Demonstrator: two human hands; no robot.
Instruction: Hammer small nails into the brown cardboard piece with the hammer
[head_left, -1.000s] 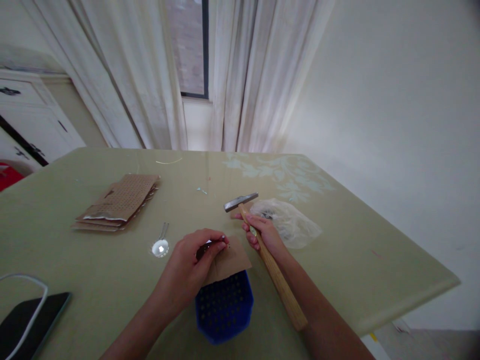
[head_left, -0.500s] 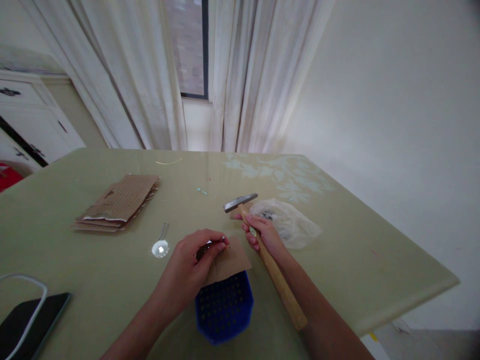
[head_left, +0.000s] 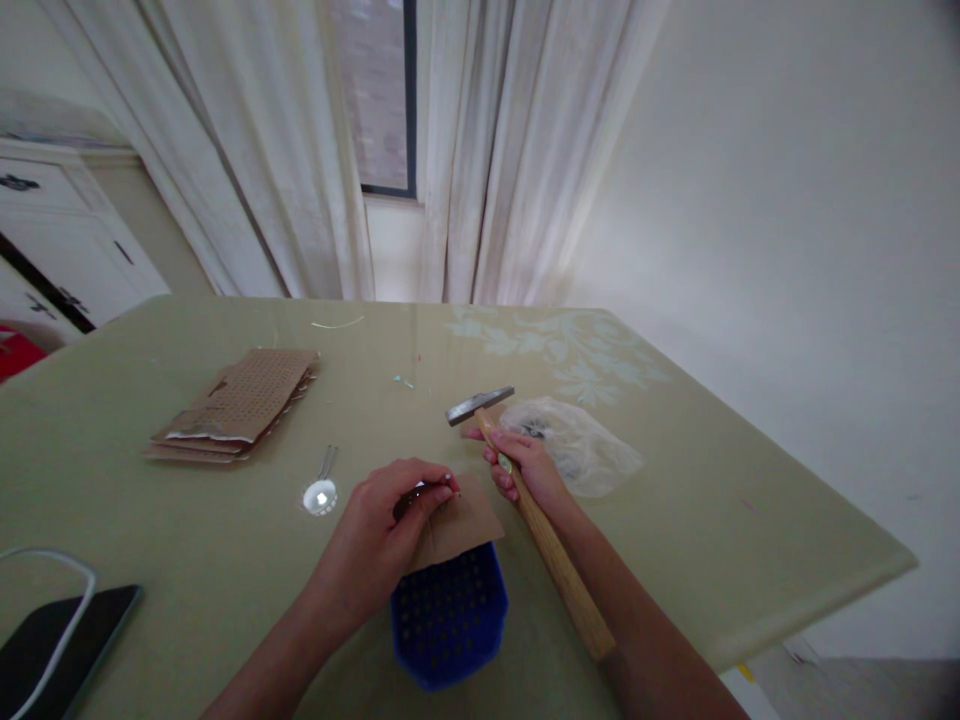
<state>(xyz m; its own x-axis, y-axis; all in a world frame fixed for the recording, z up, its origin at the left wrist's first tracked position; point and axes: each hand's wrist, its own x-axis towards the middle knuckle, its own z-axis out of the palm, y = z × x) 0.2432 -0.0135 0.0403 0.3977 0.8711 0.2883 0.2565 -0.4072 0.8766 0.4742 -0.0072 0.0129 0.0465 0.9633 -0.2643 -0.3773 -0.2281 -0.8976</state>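
Note:
My right hand (head_left: pixel 529 465) is wrapped around the wooden handle of a hammer (head_left: pixel 555 550), near its steel head. The head is tilted in the air, and the handle slants down toward my forearm. My left hand (head_left: pixel 405 515) is closed in a pinch over a piece of brown cardboard (head_left: pixel 465 525). Between its thumb and forefinger shows a small shiny metal piece, mostly hidden by the fingers; its exact kind is unclear. The cardboard lies over the far part of a blue plastic basket (head_left: pixel 450 620) with a perforated bottom.
Behind my right hand lies a clear plastic bag (head_left: pixel 574 445) with dark small pieces inside. A stack of perforated cardboard (head_left: pixel 244 400) sits at left, near a round shiny metal piece (head_left: pixel 320 497) with two prongs. A dark tablet-like device (head_left: pixel 67 650) and white cable (head_left: pixel 75 560) are front left.

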